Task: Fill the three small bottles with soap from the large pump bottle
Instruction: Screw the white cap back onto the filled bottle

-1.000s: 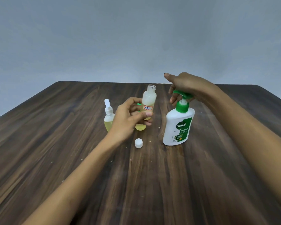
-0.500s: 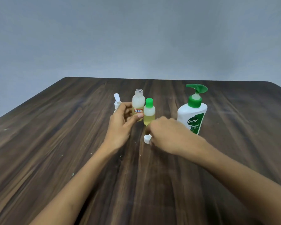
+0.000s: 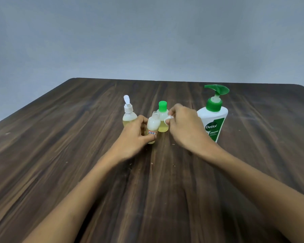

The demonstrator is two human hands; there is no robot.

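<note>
The right hand [image 3: 186,127] has lifted the white cap [image 3: 169,118] off the tabletop [image 3: 60,155], pinching it just right of the open labelled bottle [image 3: 153,127] (mid-table, gripped by the left hand [image 3: 133,135]), so capping comes next: cap onto neck, then twist.

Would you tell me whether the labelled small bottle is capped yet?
Uncapped: the labelled bottle, held by the left hand, shows a bare neck; the right hand pinches the white cap beside it.

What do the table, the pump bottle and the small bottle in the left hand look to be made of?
Table: dark wood or wood-look laminate, streaky grain, dull sheen.
Pump bottle: opaque white plastic, glossy, with a green plastic pump.
Small bottle gripped by the left hand: clear or translucent, probably plastic; its contents show through.
</note>
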